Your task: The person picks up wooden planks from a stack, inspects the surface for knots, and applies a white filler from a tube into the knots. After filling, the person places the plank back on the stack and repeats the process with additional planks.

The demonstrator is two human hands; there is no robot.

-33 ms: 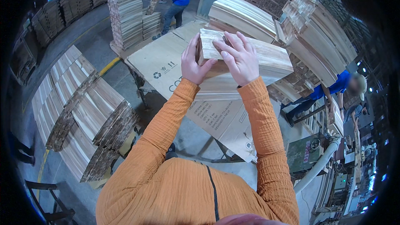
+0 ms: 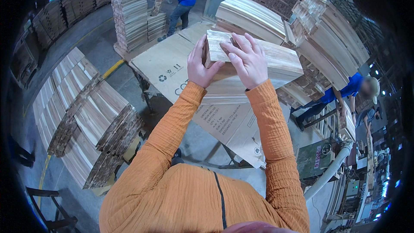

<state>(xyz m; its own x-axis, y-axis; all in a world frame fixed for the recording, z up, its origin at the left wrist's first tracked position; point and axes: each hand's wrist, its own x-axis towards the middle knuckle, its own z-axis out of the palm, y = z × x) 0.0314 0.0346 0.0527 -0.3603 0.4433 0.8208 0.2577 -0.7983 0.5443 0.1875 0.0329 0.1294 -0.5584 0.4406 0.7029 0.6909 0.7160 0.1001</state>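
- Cardboard-covered worktop [image 2: 155,62]: landmark, ahead of the person's body.
- Large board pile [image 2: 77,99]: left of worktop, apart from it.
- Board stack [image 2: 278,58]: on worktop, toward its far right; both hands on the stack's left end. Suggest light, even pressure so layers stay flush.
- Right hand [image 2: 251,63]: above worktop, palm down on stack top, fingers spread, not closed on anything. Good for steadying; avoid pushing sideways.
- Left hand [image 2: 201,67]: above worktop, fingers and thumb bent round the end corner; can't tell if gripping. Watch fingertips for splinters.
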